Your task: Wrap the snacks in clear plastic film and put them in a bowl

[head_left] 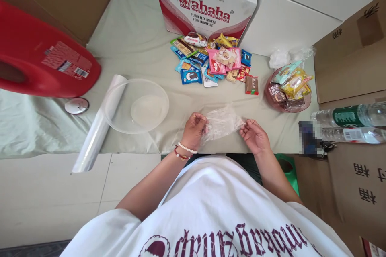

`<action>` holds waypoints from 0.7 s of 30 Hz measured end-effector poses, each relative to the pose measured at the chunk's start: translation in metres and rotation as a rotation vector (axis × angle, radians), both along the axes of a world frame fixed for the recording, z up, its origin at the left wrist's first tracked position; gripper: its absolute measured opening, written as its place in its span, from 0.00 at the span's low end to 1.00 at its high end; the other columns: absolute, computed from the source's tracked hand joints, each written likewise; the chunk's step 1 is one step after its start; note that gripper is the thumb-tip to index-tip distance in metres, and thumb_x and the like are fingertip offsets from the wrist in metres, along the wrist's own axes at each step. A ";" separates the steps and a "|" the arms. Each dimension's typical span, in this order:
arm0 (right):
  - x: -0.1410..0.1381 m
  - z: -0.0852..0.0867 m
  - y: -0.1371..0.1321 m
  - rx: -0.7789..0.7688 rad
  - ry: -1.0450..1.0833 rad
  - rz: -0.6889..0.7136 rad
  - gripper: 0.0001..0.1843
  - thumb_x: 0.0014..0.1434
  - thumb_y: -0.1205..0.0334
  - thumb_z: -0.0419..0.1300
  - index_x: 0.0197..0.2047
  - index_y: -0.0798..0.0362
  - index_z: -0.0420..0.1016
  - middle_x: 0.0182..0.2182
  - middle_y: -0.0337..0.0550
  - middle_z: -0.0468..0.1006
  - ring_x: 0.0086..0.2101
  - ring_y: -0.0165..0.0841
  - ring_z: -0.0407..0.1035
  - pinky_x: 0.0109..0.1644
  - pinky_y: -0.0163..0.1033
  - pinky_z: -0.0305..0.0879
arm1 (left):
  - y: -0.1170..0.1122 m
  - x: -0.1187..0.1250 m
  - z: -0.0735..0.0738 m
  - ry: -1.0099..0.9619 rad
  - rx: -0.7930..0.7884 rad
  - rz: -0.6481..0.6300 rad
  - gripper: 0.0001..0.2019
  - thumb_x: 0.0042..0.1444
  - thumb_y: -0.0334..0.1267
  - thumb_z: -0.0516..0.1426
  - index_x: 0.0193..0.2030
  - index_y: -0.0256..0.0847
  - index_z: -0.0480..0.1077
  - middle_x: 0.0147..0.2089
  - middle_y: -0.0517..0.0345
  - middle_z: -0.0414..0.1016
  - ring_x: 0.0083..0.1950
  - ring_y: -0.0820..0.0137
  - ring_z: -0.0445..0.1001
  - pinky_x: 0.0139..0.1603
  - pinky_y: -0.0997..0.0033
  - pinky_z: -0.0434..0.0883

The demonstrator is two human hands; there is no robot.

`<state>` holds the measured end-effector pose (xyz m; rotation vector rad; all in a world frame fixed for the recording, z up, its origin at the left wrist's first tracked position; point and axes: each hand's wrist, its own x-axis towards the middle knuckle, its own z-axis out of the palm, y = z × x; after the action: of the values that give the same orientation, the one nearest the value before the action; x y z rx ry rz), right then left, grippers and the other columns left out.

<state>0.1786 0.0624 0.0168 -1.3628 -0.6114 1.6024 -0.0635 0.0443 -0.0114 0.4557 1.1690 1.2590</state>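
Note:
A thin clear plastic bag (222,122) is stretched between my two hands just above the pale cloth. My left hand (194,130), with bead bracelets on its wrist, pinches the bag's left edge. My right hand (255,136) pinches the right edge with its fingertips. Beyond the bag lies a heap of small snack packets (211,62). To the left sits an empty clear plastic bowl (136,105), and beside it a roll of clear bags (98,128).
A pink bowl (288,92) filled with snack packets stands at the right. A Wahaha water carton (205,0) and white boxes stand behind. A red container (39,56) and a round white lid (76,105) lie left. Water bottles (352,122) and cardboard boxes are at the right.

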 end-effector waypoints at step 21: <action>-0.002 -0.007 0.077 0.204 -0.296 0.225 0.18 0.45 0.53 0.73 0.39 0.49 0.80 0.34 0.38 0.79 0.29 0.29 0.64 0.32 0.35 0.59 | -0.026 -0.036 -0.002 0.205 0.000 -0.010 0.21 0.54 0.53 0.60 0.50 0.45 0.75 0.32 0.61 0.66 0.30 0.71 0.62 0.29 0.70 0.59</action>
<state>0.1765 0.1389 0.0099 -1.4260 -1.1091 1.4729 -0.0998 0.0185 -0.0133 0.6008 1.3370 1.2253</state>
